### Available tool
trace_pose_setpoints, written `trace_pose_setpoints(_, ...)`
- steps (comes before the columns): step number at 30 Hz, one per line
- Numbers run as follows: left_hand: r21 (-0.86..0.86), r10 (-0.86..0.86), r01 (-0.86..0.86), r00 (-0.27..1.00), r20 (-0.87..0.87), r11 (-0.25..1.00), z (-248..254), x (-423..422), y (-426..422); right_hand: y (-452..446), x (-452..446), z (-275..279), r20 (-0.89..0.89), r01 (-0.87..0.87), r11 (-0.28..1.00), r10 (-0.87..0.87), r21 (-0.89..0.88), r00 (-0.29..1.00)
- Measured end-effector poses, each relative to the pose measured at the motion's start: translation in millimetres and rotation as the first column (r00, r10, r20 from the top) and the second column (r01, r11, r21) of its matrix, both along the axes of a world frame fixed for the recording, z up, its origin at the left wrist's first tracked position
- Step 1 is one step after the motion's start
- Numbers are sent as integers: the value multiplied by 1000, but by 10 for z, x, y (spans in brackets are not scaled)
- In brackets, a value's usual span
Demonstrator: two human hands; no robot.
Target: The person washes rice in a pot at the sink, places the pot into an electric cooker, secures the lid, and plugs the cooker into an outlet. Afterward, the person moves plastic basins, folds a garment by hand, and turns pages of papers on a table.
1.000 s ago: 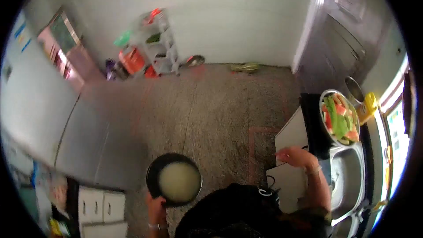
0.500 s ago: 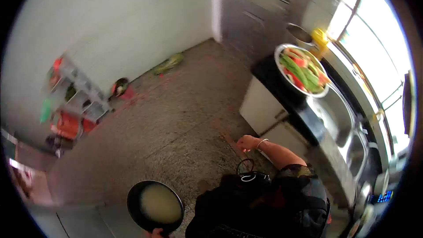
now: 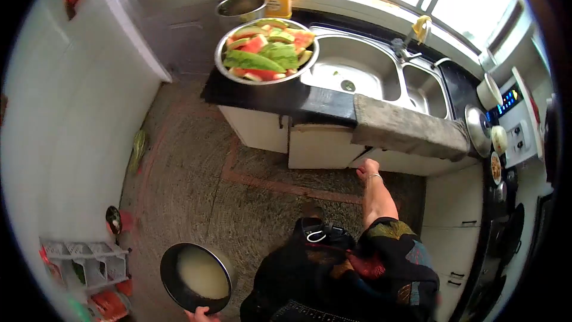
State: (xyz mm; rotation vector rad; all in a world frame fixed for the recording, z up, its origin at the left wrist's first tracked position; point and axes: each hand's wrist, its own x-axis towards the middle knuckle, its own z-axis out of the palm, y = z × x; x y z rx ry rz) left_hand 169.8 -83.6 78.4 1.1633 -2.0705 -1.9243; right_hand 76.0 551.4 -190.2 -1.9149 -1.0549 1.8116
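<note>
A dark round pot (image 3: 173,274) with cloudy pale liquid inside hangs over the floor at the lower left. My left hand (image 3: 201,315) grips its near rim, with the thumb and fingers partly showing at the bottom edge. My right hand (image 3: 368,169), wearing a band at the wrist, is out in front of the cabinets below the counter. Its fingers are curled in, and whether they hold anything is too small to tell.
A metal bowl (image 3: 266,81) of melon rinds stands on the black counter (image 3: 325,102), left of a double sink (image 3: 357,59). A grey cloth (image 3: 411,126) drapes over the counter edge. A plastic rack (image 3: 89,265) stands at the lower left.
The view has swung right, from the wall and fridge to the sink and counter. The pot is still in my left hand. My right hand's fingers are more curled than a second ago.
</note>
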Motion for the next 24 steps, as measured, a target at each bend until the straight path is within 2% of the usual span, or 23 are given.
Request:
trace_pose_setpoints(1, 32, 6, -6, 1000, -16, 999, 22, -99, 116, 388, 171, -514, -52, 207, 977, -209, -47, 976)
trace_pose_setpoints(2, -153, -198, 189, 979, -45, 970, -122, -119, 60, 487, 226, -526, -81, 292, 955, -295, -45, 952)
trace_pose_setpoints(3, -333, -397, 364, 917, -34, 870, -326, -132, -83, 560, 236, -463, -106, 376, 926, -378, -44, 920)
trace_pose_setpoints(4, -493, -575, 505, 818, 11, 709, -545, -98, -228, 629, 232, -408, -130, 454, 890, -455, -42, 881)
trace_pose_setpoints(5, -319, -417, 384, 908, -39, 866, -388, -265, 79, 588, 173, -212, -295, 478, 877, -470, -48, 832)
trace_pose_setpoints(6, -132, -236, 227, 970, -52, 965, -121, -528, 595, 803, 152, -479, -197, 477, 878, -476, -47, 857)
trace_pose_setpoints(7, 59, -45, 46, 999, -28, 997, 15, -686, 927, 820, 68, -371, -319, 476, 872, -487, -117, 813)
trace_pose_setpoints(9, 36, -133, 133, 991, 1, 990, -90, -802, 928, 882, -68, -337, -517, 411, 885, -462, -217, 721)
trace_pose_setpoints(10, 29, -177, 176, 984, 19, 984, -95, -873, 1031, 900, -137, -343, -507, 423, 871, -490, -250, 709)
trace_pose_setpoints(11, 87, -102, 106, 993, -54, 990, -137, -919, 1193, 912, -178, -326, -509, 444, 850, -525, -283, 682)
trace_pose_setpoints(12, 105, -126, 132, 990, -65, 986, -75, -1011, 1419, 903, -196, -223, -512, 464, 828, -560, -315, 652)
trace_pose_setpoints(14, 154, -173, 186, 980, -98, 970, 22, -1162, 1786, 985, -117, -554, -482, 458, 810, -587, -367, 651)
trace_pose_setpoints(15, 103, -318, 317, 948, -2, 943, 110, -1207, 1851, 1019, -71, -675, -470, 454, 799, -600, -394, 647)
trace_pose_setpoints(16, 121, -337, 337, 941, -21, 934, 87, -1264, 1916, 1006, -35, -581, -311, 448, 807, -570, -384, 760)
trace_pose_setpoints(18, 156, -367, 373, 928, -67, 915, -3, -1363, 2079, 951, 35, -727, -309, 473, 821, -562, -319, 767)
trace_pose_setpoints(21, 183, -405, 419, 908, -112, 889, -25, -1455, 2312, 1052, 98, -810, -485, 470, 796, -605, -381, 632)
trace_pose_setpoints(24, 188, -493, 509, 861, -126, 840, -33, -1572, 2444, 1178, 231, -1052, -558, 456, 738, -675, -497, 484)
